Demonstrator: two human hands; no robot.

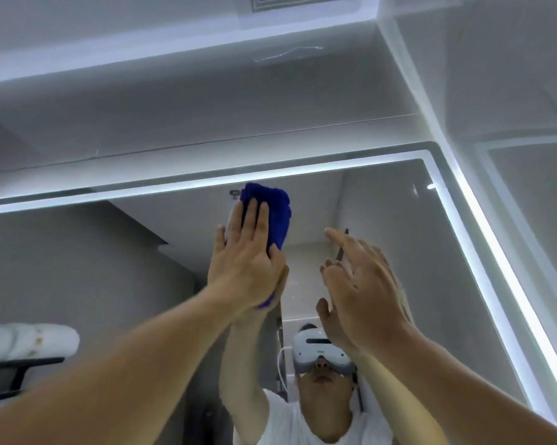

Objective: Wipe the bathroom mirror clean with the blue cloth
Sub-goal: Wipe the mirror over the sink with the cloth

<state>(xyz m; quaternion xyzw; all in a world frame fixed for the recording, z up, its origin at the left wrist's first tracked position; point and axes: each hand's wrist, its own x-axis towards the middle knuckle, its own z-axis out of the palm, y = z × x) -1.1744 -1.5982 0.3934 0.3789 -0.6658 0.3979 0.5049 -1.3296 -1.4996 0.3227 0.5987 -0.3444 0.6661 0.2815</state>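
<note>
A large bathroom mirror [383, 200] with a lit white strip along its top and right edges fills the view. My left hand [243, 252] presses a bunched blue cloth [275, 213] flat against the glass just under the top lit edge, fingers straight over the cloth. My right hand [360, 277] is raised beside it, to the right and slightly lower, fingers spread and relaxed, holding nothing. Whether its fingertips touch the glass is unclear. Both arms and a person in a white shirt with a headset are reflected below the hands.
A white wall [206, 123] and ceiling sit above the mirror, with a vent [290, 1] at the top. A side wall [511, 91] meets the mirror's right edge. Rolled white towels [27, 342] on a dark rack show reflected at lower left.
</note>
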